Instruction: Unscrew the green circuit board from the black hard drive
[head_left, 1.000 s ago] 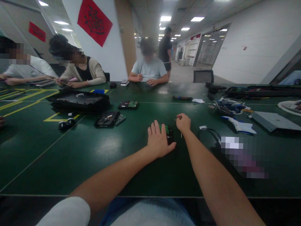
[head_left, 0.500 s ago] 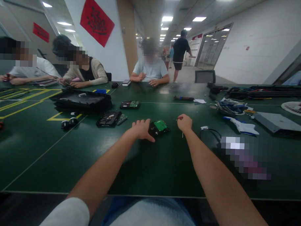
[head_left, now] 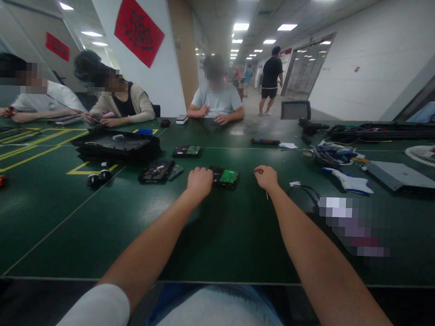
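A hard drive (head_left: 228,176) with a green circuit board lies on the dark green table, its board side up. My left hand (head_left: 200,182) is closed at the drive's left end, its thumb hidden from view. To the right of the drive, and apart from it, my right hand (head_left: 267,177) is closed in a pinch. Something thin and pale sticks out below its fingers, too small to name. Left of my left hand lie a black opened drive (head_left: 156,171) and a small circuit board (head_left: 176,171).
Another drive (head_left: 187,151) and a black tray-like case (head_left: 118,145) lie farther back. On the right are a cable bundle (head_left: 334,153), a blue-and-white piece (head_left: 348,181) and a flat metal box (head_left: 404,178). Several people are across the table and beyond.
My left hand has gone from spread fingers to closed at the drive's end. The drive has turned and shifted slightly left. My right hand has barely moved. A person behind walked right.
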`<action>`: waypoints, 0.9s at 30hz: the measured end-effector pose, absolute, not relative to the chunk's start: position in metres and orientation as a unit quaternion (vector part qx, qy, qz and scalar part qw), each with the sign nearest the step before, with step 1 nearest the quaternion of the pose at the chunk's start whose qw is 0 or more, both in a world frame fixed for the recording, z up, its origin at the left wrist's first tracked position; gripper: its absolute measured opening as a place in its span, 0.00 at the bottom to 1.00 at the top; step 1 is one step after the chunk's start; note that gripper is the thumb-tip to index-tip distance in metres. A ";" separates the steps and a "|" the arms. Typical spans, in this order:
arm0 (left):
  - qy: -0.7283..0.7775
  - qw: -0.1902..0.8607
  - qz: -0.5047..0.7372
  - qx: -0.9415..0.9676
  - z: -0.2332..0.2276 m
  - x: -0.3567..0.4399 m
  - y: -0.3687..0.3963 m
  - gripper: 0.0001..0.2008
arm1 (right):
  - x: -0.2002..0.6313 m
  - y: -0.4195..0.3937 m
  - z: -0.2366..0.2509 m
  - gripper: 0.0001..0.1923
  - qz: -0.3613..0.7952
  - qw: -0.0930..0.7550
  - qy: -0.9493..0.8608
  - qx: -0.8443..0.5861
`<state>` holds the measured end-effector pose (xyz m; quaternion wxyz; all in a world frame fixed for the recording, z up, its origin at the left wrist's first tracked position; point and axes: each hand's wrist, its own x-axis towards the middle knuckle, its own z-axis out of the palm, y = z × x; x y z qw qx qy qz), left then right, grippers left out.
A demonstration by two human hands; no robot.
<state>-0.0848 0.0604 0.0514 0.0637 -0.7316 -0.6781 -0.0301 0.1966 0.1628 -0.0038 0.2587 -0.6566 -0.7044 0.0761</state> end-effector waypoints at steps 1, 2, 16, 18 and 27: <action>-0.670 0.066 -0.033 -0.739 0.050 -0.077 0.057 0.13 | 0.196 0.162 -0.003 0.12 0.073 0.255 -0.706 -0.656; -0.661 0.068 -0.036 -0.746 0.048 -0.069 0.054 0.14 | 0.195 0.161 -0.003 0.12 0.068 0.251 -0.708 -0.657; -0.613 -0.053 -0.080 -0.785 0.027 -0.060 0.065 0.23 | 0.186 0.157 0.000 0.10 0.029 0.222 -0.702 -0.676; -0.596 -0.047 -0.093 -0.796 0.025 -0.065 0.071 0.24 | 0.186 0.157 0.000 0.11 0.028 0.220 -0.699 -0.680; -0.566 -0.087 -0.192 -0.797 0.009 -0.075 0.083 0.38 | 0.185 0.158 -0.001 0.11 0.016 0.218 -0.699 -0.681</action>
